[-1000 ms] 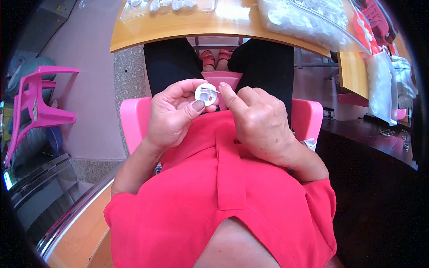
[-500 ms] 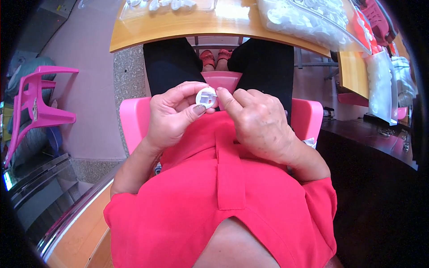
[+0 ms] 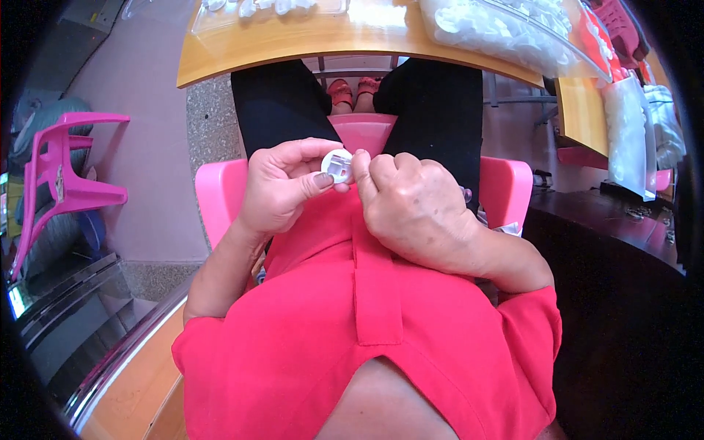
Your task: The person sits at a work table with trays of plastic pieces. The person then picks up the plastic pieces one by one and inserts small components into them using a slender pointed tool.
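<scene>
Between the thumb and fingers of my left hand point(image 3: 282, 183) is a small round white plastic part point(image 3: 337, 165), held over my lap. It has a squarish opening with a small red spot inside. My right hand point(image 3: 422, 205) is closed, its index fingertip and thumb at the part's right edge. A small purplish end point(image 3: 467, 194) shows past the outer side of that hand; the rest of what it holds is hidden by the fingers.
A wooden table point(image 3: 293, 64) stands ahead, bearing a clear tray point(image 3: 330, 9) of white pieces and a larger clear bin point(image 3: 513, 33) full of white parts. A filled plastic bag point(image 3: 627, 139) is at right. A pink plastic stool point(image 3: 73, 176) lies tipped at left.
My right hand has turned a little, and its fingers sit closer to the part. A thin tip seen by the index finger is now hidden. The purplish end has come into view.
</scene>
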`<move>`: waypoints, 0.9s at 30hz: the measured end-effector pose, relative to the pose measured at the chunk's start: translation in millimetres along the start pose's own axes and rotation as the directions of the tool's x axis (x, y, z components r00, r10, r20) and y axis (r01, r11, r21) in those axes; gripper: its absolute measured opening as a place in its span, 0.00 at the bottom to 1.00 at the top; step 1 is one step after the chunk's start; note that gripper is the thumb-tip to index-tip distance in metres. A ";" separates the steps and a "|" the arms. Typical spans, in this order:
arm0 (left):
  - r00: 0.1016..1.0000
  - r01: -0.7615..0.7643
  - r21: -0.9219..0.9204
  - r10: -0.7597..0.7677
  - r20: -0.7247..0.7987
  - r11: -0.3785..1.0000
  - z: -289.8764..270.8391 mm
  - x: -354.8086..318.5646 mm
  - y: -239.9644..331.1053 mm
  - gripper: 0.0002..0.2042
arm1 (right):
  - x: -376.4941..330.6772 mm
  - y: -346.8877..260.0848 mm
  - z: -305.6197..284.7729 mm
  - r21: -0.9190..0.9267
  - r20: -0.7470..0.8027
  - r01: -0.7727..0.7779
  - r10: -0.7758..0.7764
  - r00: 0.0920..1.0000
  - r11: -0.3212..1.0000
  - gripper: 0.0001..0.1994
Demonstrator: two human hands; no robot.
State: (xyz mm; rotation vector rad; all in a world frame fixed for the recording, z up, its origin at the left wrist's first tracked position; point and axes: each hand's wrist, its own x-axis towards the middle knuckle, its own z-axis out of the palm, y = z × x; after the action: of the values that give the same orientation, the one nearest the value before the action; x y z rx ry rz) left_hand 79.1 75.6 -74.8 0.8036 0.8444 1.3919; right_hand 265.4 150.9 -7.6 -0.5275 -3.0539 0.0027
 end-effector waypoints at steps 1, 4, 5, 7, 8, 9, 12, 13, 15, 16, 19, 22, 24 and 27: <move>0.999 0.049 -0.044 -0.049 0.007 0.998 -0.7 1.0 -0.6 0.15 | -1.2 0.4 0.9 -0.019 0.019 0.003 -0.002 1.000 1.000 0.19; 0.997 0.075 -0.113 -0.074 0.013 0.991 0.6 5.0 -4.6 0.16 | -3.3 5.0 -3.9 -0.021 -0.010 -0.040 0.039 0.999 0.999 0.18; 0.999 0.049 -0.142 -0.048 0.007 0.989 1.2 7.1 -6.2 0.17 | -4.4 5.6 -4.2 0.009 -0.013 -0.092 0.092 0.996 0.996 0.18; 0.999 0.051 -0.135 -0.050 0.013 0.990 1.1 9.4 -6.6 0.17 | -6.7 7.9 -6.2 0.024 -0.043 -0.095 0.096 0.994 0.995 0.18; 0.999 0.043 -0.144 -0.041 0.015 0.989 4.0 10.0 -5.8 0.17 | -8.3 9.1 -6.8 0.036 -0.076 -0.099 0.102 0.992 0.994 0.17; 0.999 0.034 -0.152 -0.032 0.016 0.988 5.9 10.5 -5.7 0.18 | -9.3 9.8 -6.6 0.038 -0.076 -0.103 0.106 0.991 0.994 0.17; 0.999 0.008 -0.153 -0.003 0.034 0.988 6.7 10.9 -6.5 0.18 | -10.4 10.4 -4.2 0.015 -0.148 -0.106 0.107 0.983 0.994 0.18; 0.999 0.010 -0.152 -0.005 0.034 0.988 7.0 10.7 -6.4 0.18 | -10.8 10.1 -1.2 -0.024 -0.174 -0.084 0.079 0.982 0.996 0.18; 1.000 0.025 -0.113 -0.026 -0.004 0.993 8.6 11.1 -5.5 0.17 | -10.4 10.8 1.8 -0.065 -0.198 -0.062 0.048 0.979 0.996 0.18; 1.000 0.025 -0.112 -0.025 -0.005 0.993 9.5 11.3 -5.0 0.17 | -9.6 11.0 2.6 -0.076 -0.202 -0.063 0.046 0.978 0.995 0.19; 1.000 0.018 -0.042 -0.018 -0.021 0.999 11.9 11.6 -3.8 0.17 | -8.4 9.5 3.3 -0.095 -0.210 -0.074 0.052 0.976 0.993 0.19; 1.000 0.001 -0.020 -0.002 -0.024 1.000 13.0 10.5 -2.8 0.16 | -5.9 6.3 6.4 -0.110 -0.215 -0.083 0.058 0.975 0.990 0.19; 1.000 0.001 -0.026 -0.002 -0.029 1.000 12.9 10.2 -1.9 0.16 | -4.9 5.2 7.2 -0.123 -0.214 -0.091 0.063 0.975 0.988 0.19; 0.999 0.013 0.029 -0.012 -0.036 0.999 10.5 7.9 -2.2 0.16 | -3.8 4.7 7.5 -0.196 -0.230 -0.053 0.007 0.973 0.979 0.18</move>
State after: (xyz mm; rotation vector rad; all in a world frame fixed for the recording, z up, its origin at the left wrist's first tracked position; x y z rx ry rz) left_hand 89.4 83.6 -71.9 0.7970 0.8981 1.3892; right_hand 270.3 154.1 -15.3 -0.5424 -2.8348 -0.3444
